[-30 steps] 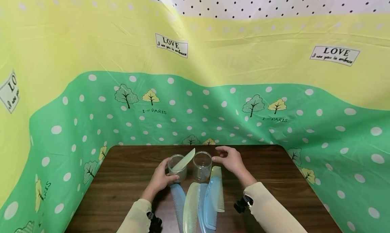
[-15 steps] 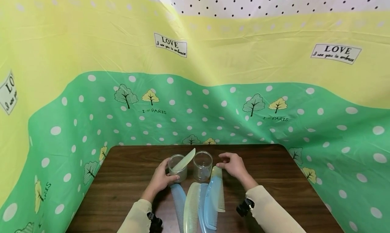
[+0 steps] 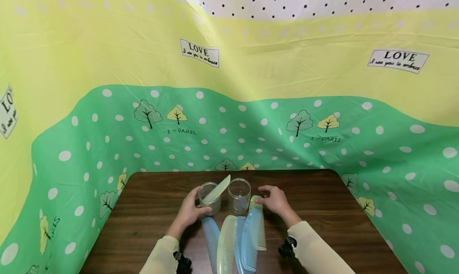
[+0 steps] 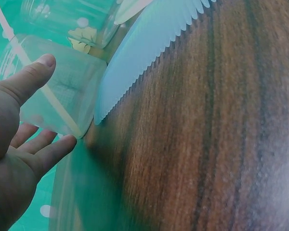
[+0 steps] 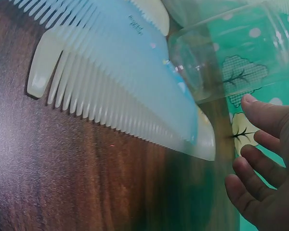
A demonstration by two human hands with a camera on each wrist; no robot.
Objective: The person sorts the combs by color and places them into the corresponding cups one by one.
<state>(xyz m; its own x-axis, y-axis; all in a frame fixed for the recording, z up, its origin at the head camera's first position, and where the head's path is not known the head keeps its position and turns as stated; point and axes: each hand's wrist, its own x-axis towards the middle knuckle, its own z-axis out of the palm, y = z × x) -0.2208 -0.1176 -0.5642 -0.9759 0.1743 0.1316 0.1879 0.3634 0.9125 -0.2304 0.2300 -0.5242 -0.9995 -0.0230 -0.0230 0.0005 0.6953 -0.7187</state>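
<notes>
My left hand (image 3: 190,210) holds a clear jar (image 3: 214,206), thumb on one side and fingers on the other. A pale yellow comb (image 3: 221,188) leans in that jar, one end sticking out over the rim. Just right of it stands a second clear jar (image 3: 238,196), with nothing seen inside. Fingers slightly bent, my right hand (image 3: 276,201) hovers by the far end of a pale yellow comb (image 5: 207,139); the right wrist view shows nothing in its grasp. A blue comb (image 3: 250,236) lies over much of that yellow comb.
Nearer the body, more combs lie side by side on the dark wooden table (image 3: 143,214): a blue comb (image 3: 210,236) at the left, a yellow comb (image 3: 226,240) and another blue comb (image 3: 238,242). A patterned green and yellow cloth (image 3: 229,126) surrounds the back and sides.
My right hand has moved down from beside the right jar's rim to the end of the yellow comb. The left hand and its jar have stayed in place.
</notes>
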